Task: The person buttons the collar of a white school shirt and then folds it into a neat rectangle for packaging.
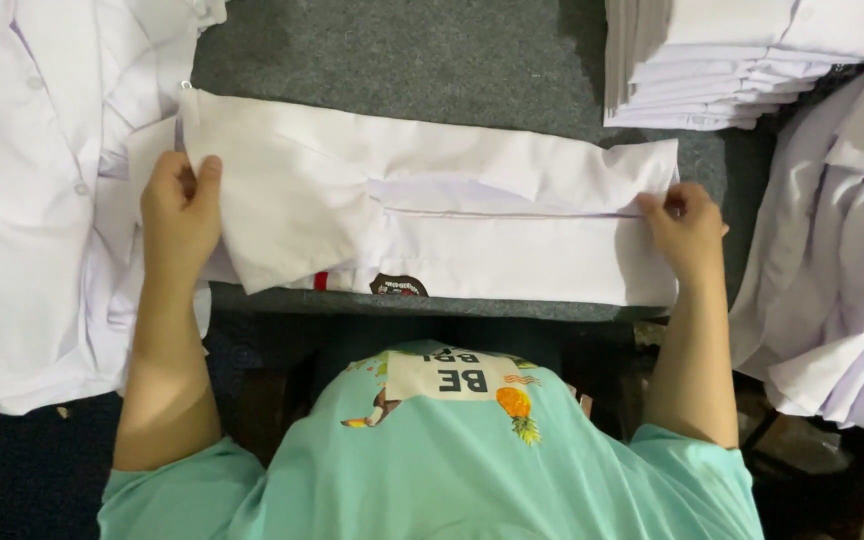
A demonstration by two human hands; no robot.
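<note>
The person is folding a white shirt [432, 215] on the gray counter [422, 55]. This looks like the middle of the fold: the shirt is already a long flat strip, with its sides turned in. It lies straight across the counter, right in front of the person, between the two hands.

The left hand [180, 215] grips the left end of the shirt. Its fingers [207, 175] are clamped together on the cloth, near a folded sleeve. The right hand [687, 225] pinches the right end. Its fingers [664, 200] are shut tight on the edge there.

I think the next move calls for both hands to keep the ends even and the cloth pulled smooth, so no bumps get folded in. The two ends would need to meet neatly.

The shirt is plain white and thin. It has a crease running along its middle. A small red tag [320, 281] and a dark round patch [398, 286] peek out at the near edge.

A neat stack of folded white shirts [732, 70] sits at the far right of the counter. A loose pile of white shirts [22, 200] lies on the left, touching the shirt's left end. More white shirts [832, 300] hang down on the right side.
</note>
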